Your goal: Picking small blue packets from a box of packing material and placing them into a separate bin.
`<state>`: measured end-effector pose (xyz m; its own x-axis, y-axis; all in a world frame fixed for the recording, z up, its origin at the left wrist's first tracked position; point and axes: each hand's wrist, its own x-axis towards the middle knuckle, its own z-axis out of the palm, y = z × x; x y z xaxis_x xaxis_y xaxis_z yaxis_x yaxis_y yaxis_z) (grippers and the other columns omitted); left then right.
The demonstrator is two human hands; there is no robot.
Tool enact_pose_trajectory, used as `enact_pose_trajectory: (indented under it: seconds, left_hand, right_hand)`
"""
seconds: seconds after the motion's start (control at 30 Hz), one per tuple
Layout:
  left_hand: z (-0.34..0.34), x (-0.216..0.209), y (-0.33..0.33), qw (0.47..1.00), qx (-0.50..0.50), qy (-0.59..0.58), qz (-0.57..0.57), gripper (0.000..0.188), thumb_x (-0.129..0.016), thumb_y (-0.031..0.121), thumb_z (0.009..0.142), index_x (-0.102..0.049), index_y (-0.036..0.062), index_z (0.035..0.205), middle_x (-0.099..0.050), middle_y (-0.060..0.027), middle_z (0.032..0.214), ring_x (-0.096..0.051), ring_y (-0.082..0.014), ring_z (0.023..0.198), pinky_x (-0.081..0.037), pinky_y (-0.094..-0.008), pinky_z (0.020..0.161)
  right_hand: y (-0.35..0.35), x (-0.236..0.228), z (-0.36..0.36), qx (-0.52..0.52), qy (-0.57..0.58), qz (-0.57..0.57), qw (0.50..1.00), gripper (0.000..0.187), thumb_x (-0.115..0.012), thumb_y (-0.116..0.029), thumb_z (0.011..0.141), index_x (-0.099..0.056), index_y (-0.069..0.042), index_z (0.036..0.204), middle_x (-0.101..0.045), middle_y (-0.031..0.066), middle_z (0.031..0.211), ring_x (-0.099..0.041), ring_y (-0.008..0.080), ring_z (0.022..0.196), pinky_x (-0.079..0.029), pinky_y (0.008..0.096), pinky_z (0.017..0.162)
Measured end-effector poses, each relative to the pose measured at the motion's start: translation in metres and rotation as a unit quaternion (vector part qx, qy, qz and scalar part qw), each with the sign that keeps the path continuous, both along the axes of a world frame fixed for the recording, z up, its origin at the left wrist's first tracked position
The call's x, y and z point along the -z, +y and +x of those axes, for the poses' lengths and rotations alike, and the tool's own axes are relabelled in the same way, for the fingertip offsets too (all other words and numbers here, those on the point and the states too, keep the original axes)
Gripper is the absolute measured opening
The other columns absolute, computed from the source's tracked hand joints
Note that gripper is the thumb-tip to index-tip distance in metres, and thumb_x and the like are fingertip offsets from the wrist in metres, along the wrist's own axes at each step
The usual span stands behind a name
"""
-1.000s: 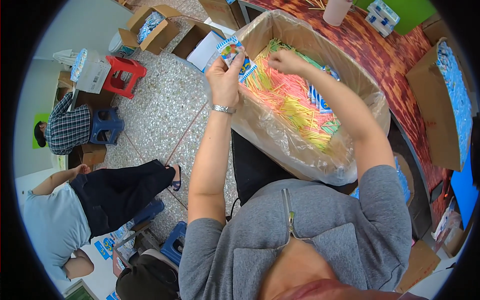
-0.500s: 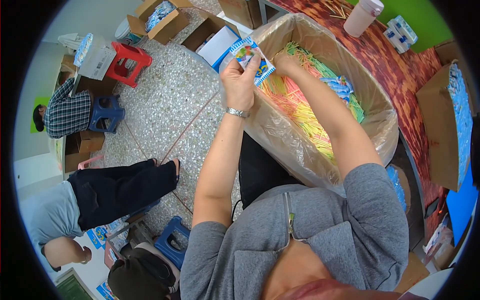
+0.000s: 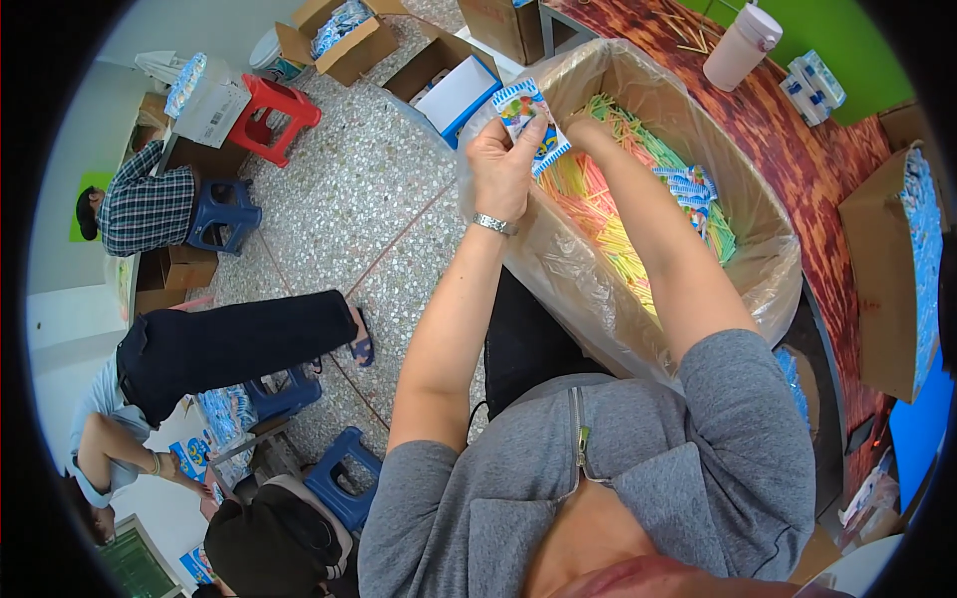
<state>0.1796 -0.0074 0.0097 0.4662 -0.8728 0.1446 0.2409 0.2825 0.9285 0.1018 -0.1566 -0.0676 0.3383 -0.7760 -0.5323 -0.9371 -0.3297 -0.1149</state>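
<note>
At upper center, the left hand [image 3: 501,171] pinches a rectangular blue-and-white plastic packet [image 3: 524,106]; whether the right hand [image 3: 588,135] grips anything is unclear.

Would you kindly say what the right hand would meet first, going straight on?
Seemingly the packet in the left hand, though depth is unclear; the right hand may pass below it to the liner.

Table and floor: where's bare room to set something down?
Table: bare strip between the plastic-lined box and the cardboard box at far right. Floor: open patch between the red stool and the left forearm. Crowded: the table's top end, with the bottle and loose sticks; the lower-left floor, with blue stools.
</note>
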Motion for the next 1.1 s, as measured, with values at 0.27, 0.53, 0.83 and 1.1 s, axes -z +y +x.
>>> enact_pose_trajectory:
  seconds: [0.27,0.53,0.83,1.1]
  left_hand:
    - [-0.001,-0.002,-0.001,1.000,-0.003,0.009,-0.013,0.016,-0.068,0.011,0.087,-0.066,-0.0007,0.097,-0.067,-0.0022,0.089,-0.060,-0.0052,0.074,-0.049,-0.0216,0.065]
    - [-0.016,-0.005,-0.028,0.994,-0.013,0.102,-0.047,0.013,-0.067,0.011,0.087,-0.065,0.0005,0.094,-0.067,-0.0020,0.087,-0.060,-0.0064,0.074,-0.048,-0.0224,0.065]
    - [-0.072,0.011,-0.034,0.984,0.123,0.092,0.090,0.022,-0.071,0.019,0.085,-0.066,0.0010,0.096,-0.068,-0.0047,0.088,-0.063,-0.0094,0.072,-0.052,-0.0249,0.062]
    - [-0.080,0.008,-0.032,0.967,0.209,-0.006,0.145,0.021,-0.070,0.019,0.085,-0.066,0.0001,0.094,-0.068,-0.0046,0.088,-0.063,-0.0090,0.073,-0.052,-0.0250,0.062]
  right_hand:
    - [0.003,-0.002,-0.040,0.003,-0.097,-0.040,0.995,0.032,-0.056,-0.031,0.090,-0.064,-0.006,0.108,-0.066,0.0119,0.110,-0.065,0.0238,0.098,-0.054,0.0394,0.074]
    - [0.063,-0.056,-0.120,0.076,-0.499,0.378,0.776,0.029,-0.045,-0.035,0.098,-0.051,-0.008,0.106,-0.058,0.0029,0.079,-0.062,0.0120,0.063,-0.052,0.0278,0.052]
    - [0.119,-0.074,-0.143,0.209,-0.555,0.540,0.597,0.027,-0.048,-0.034,0.097,-0.051,-0.008,0.107,-0.058,0.0031,0.081,-0.061,0.0113,0.064,-0.054,0.0228,0.050]
    - [0.134,-0.080,-0.151,0.192,-0.557,0.502,0.633,0.019,-0.054,-0.026,0.096,-0.053,-0.009,0.101,-0.055,-0.0019,0.078,-0.057,0.0076,0.065,-0.042,0.0164,0.048]
